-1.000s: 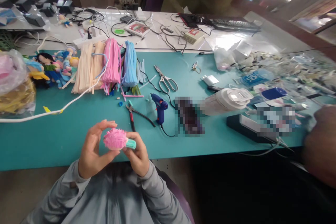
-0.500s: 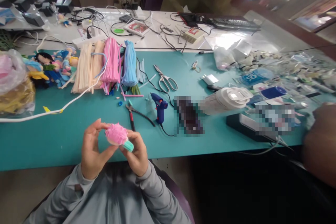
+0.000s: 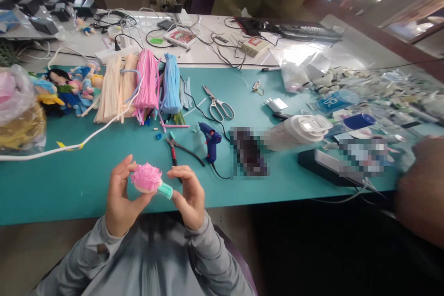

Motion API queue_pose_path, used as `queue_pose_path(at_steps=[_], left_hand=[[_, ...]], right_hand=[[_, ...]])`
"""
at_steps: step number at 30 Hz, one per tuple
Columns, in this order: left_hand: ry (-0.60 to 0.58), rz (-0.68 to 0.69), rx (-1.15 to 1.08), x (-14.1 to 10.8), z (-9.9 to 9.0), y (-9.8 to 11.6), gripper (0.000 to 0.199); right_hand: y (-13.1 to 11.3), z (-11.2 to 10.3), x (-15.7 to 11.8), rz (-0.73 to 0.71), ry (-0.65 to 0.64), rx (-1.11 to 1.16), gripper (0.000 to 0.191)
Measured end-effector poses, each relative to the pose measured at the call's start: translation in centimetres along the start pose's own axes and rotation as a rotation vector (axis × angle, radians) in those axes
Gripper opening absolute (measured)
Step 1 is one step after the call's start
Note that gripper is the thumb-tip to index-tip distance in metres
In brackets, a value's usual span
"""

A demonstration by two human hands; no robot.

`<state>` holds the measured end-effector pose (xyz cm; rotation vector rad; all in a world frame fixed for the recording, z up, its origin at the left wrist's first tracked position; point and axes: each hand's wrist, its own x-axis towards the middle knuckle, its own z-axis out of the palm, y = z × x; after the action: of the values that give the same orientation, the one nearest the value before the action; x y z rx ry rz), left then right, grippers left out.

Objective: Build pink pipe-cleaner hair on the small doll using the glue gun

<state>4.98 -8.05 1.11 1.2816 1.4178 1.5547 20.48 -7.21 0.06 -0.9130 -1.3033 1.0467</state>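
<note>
Left hand [image 3: 120, 203] up in front, left thumb [image 3: 144, 200] body side, left index finger [image 3: 125, 165] far side, curved into a C and holding. Tips aim at the right hand [image 3: 193, 198]: looser C, right thumb [image 3: 181, 203] and right index finger [image 3: 180, 173] spread, gap between tips. Wrists body side of fingers. Left forearm [image 3: 81, 256], right forearm [image 3: 217, 256] grey-sleeved, slanting outward from fingertips back to the body.
</note>
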Motion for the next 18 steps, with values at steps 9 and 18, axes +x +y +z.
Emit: queue_pose_path(at_steps=[9,18], left_hand=[[-0.082,0.147,0.103,0.1,-0.4,0.0,0.063],[-0.144,0.293,0.214,0.0,-0.5,-0.1,0.071]], right_hand=[[-3.5,-0.3,1.4,-0.255,-0.01,-0.401,0.011],[-4.0,-0.1,1.7,-0.259,-0.071,-0.475,0.009]])
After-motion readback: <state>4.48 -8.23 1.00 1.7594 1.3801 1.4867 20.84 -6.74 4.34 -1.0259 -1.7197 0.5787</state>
